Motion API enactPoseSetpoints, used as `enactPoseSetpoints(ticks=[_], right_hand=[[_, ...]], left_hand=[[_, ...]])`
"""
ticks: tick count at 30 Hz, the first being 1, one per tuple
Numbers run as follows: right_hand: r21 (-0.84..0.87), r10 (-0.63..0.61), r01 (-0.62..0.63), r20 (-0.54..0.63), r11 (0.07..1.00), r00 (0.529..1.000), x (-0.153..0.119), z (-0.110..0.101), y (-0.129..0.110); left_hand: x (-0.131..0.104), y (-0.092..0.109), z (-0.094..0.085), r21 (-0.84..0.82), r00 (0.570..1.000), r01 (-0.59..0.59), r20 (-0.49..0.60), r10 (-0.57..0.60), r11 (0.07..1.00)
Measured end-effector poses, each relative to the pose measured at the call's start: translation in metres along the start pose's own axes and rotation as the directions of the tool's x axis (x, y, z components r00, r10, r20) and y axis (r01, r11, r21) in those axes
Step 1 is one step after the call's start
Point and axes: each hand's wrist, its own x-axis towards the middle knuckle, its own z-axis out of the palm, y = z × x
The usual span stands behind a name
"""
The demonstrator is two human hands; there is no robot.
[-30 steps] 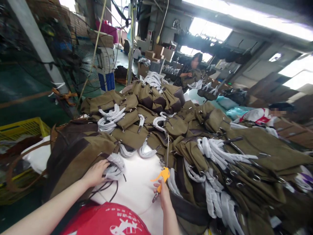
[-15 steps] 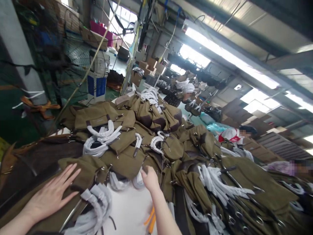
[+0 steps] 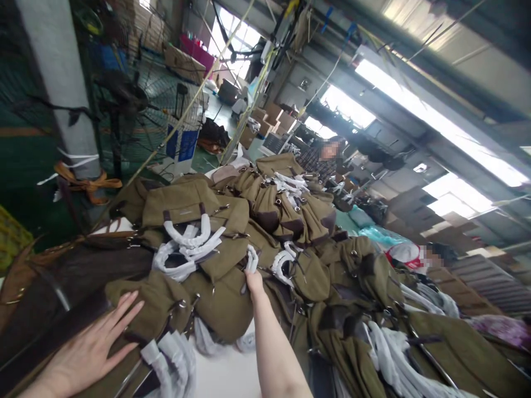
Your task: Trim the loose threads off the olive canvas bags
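Olive bags (image 3: 215,298) hide right hand's (image 3: 254,281) fingertips; grip unclear.

no readable text, labels or numbers

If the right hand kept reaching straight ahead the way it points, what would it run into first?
The right hand is already at a white wrapped strap on an olive canvas bag. Going straight on, it would probably push into that strap first, then the piled bags behind, though depth is hard to judge.

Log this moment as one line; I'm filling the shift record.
left hand: flat on olive bag | right hand: fingers gripping white-wrapped handle | view: head
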Motion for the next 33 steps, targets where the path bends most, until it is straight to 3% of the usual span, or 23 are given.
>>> enactPoseSetpoints(ticks=[4, 9, 13, 17, 20, 23, 26, 28, 29, 30, 32, 33], right_hand=[[0.002, -0.036, 0.036, -0.099, 0.999, 0.994, -0.061, -0.027, 0.018], [-0.062, -0.198, 0.189, -0.252, 0.980, 0.947, -0.180, -0.081, 0.048], [-0.298, -0.435, 0.352, -0.286, 0.887, 0.854, -0.261, -0.130, 0.076], [-0.264, -0.458, 0.390, -0.284, 0.882, 0.843, -0.313, -0.162, 0.102], [-0.197, -0.432, 0.389, -0.282, 0.900, 0.857, -0.342, -0.175, 0.115], [-0.142, -0.381, 0.353, -0.335, 0.925, 0.862, -0.361, -0.183, 0.119], [0.067, -0.161, 0.227, -0.516, 0.972, 0.842, -0.368, -0.186, 0.113], [0.364, 0.062, 0.194, -0.585, 0.911, 0.809, -0.369, -0.182, 0.103], [0.519, 0.152, 0.199, -0.557, 0.831, 0.817, -0.371, -0.177, 0.096], [0.652, 0.201, 0.195, -0.481, 0.733, 0.853, -0.374, -0.171, 0.089], [0.811, 0.142, 0.138, -0.262, 0.569, 0.955, -0.383, -0.156, 0.074], [0.836, 0.056, 0.115, -0.171, 0.536, 0.984, -0.388, -0.148, 0.067]], left_hand=[[0.002, -0.004, -0.006, 0.088, 0.996, -0.075, 0.058, 0.070, 0.993], [0.002, -0.005, -0.008, 0.114, 0.984, -0.165, 0.093, 0.155, 0.980], [0.006, 0.007, -0.016, 0.024, 0.987, -0.119, 0.113, 0.116, 0.993], [0.013, 0.033, -0.027, -0.067, 0.986, -0.079, 0.141, 0.088, 0.995], [0.022, 0.071, -0.041, -0.057, 0.993, -0.034, 0.113, 0.040, 0.998], [0.033, 0.130, -0.062, -0.109, 0.999, -0.028, 0.033, 0.032, 0.994], [0.038, 0.205, -0.089, -0.275, 0.990, -0.067, 0.103, 0.098, 0.959], [0.034, 0.256, -0.103, -0.439, 0.953, -0.116, 0.203, 0.225, 0.891], [0.030, 0.279, -0.108, -0.507, 0.923, -0.137, 0.246, 0.295, 0.851], [0.027, 0.300, -0.111, -0.558, 0.891, -0.152, 0.280, 0.357, 0.816], [0.023, 0.330, -0.113, -0.594, 0.849, -0.155, 0.328, 0.414, 0.789], [0.024, 0.339, -0.112, -0.587, 0.837, -0.148, 0.354, 0.417, 0.796]])
